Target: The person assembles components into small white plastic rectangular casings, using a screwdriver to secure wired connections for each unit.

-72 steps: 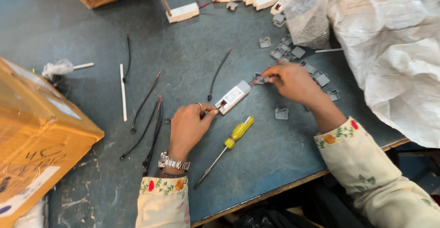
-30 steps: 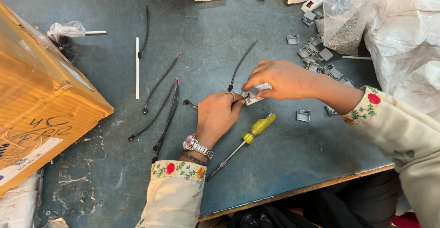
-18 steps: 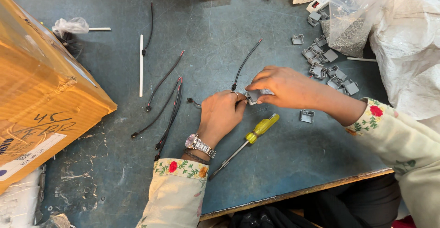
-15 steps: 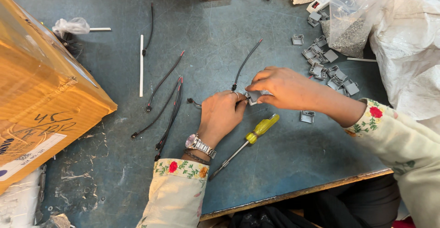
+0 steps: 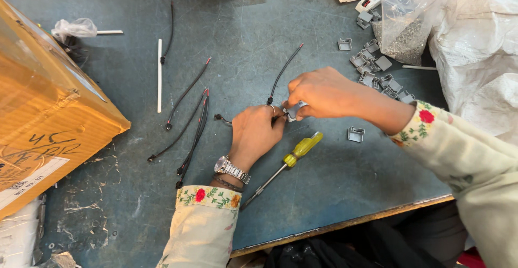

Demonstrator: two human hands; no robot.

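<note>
Grey plastic clip point(image 5: 294, 110) pinched between both your hands, left hand point(image 5: 258, 133) and right hand point(image 5: 318, 93), just above the desk point(image 5: 334, 192); squeeze crooked and it could pop loose.

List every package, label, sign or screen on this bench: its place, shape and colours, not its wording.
Cardboard box: left edge, large, tan, tilted.
Label: box's lower face, white rectangle.
Clear plastic bag: top right, holds small grey bits.
White sack: right edge, crumpled.
No signs or screens.
</note>
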